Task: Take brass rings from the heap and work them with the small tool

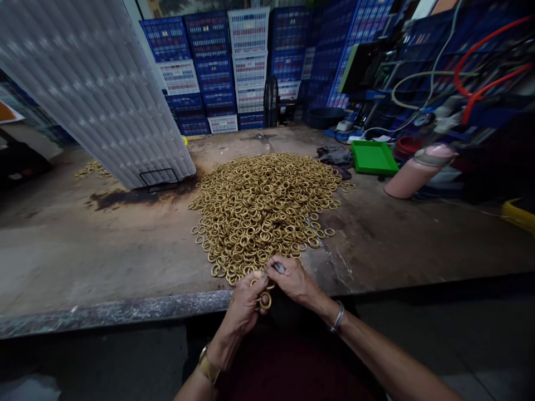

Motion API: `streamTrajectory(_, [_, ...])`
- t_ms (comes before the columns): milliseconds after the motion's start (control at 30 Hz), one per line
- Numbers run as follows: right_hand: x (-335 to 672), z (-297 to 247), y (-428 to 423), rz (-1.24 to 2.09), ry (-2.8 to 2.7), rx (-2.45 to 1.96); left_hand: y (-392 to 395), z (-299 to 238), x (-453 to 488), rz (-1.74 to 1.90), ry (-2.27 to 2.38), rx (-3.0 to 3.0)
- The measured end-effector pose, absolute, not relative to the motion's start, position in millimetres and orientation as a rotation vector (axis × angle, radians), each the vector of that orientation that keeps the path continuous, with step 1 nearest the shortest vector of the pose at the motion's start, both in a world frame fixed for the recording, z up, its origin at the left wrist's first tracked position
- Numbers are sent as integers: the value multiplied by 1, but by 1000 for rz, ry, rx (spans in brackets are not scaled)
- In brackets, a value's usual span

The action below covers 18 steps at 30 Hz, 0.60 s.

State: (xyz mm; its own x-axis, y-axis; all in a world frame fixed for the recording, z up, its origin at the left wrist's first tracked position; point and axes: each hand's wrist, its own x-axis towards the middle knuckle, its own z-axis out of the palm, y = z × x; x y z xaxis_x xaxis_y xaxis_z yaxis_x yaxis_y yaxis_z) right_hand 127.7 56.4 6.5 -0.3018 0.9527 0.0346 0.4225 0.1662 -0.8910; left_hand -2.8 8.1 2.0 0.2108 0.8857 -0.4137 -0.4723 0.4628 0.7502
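A large heap of brass-coloured rings [267,206] lies on the worktable, spilling toward the front edge. My left hand [242,306] is closed at the table's edge, just in front of the heap. A brass ring [270,304] sits in its fingers, and at least one other ring shows beside the fingertips. My right hand [297,284] is closed close by, its fingertips almost meeting those of the left. A small grey object [279,268] shows between its thumb and fingers, too small to name.
Tall white corrugated panels [104,89] stand at the left on a black wire stand [159,179]. Stacked crates [251,61] line the back, with a black fan [271,100] before them. To the right are a green tray [373,157], a pink cylinder [412,177] and red hoses [472,97].
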Motion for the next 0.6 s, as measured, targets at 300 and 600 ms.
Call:
streamTrajectory(300, [129, 3, 61, 1223, -1744, -1290, 8, 4, -3, 1016, 942, 566])
streamTrajectory(600, [130, 7, 58, 1317, -1675, -1340, 9, 2, -4, 994, 877, 454])
